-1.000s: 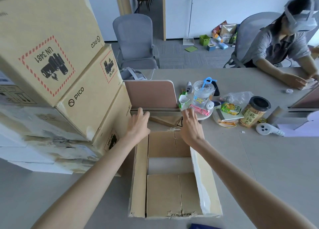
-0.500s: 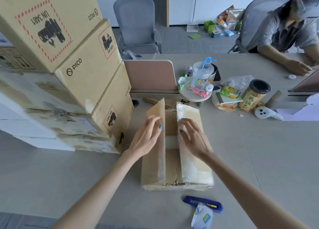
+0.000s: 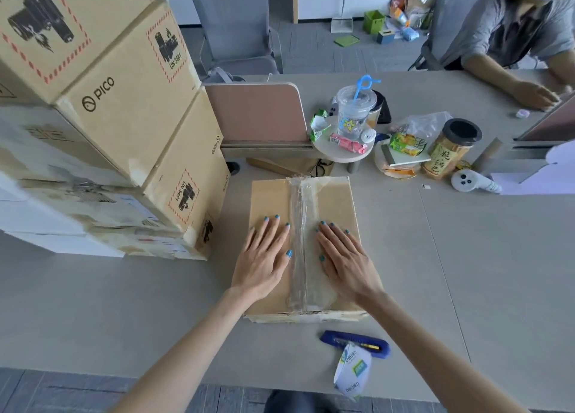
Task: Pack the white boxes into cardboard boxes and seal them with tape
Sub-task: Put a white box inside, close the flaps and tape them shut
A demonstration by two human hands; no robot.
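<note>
Both hands are pressing flat on the closed flaps of the cardboard box (image 3: 337,201), fingers straight and slightly spread, gripping nothing. The left hand (image 3: 259,263) is resting on the left flap and the right hand (image 3: 345,258) on the right flap, apart from each other, with the centre seam running between them. A strip of clear, wrinkled tape (image 3: 297,201) is lying along that seam from the far edge of the box to the near one.

The box is sitting on the tabletop (image 3: 466,257) near the middle of its near edge. Just in front of it, towards that edge, a blue box cutter (image 3: 354,339) is lying with a white and green paper wrapper (image 3: 353,370) partly covering it.

At the left side of the tabletop, a tall stack of PICO cartons (image 3: 130,101) is standing close beside the box. Beyond the box, a pink divider panel (image 3: 255,111) is standing upright. To its right, a clear cup with a blue straw (image 3: 356,108), a black-lidded jar (image 3: 451,148) and a white controller (image 3: 466,181) are sitting among snack packets. At the far right corner, another person's hand (image 3: 535,95) is resting on the tabletop.
</note>
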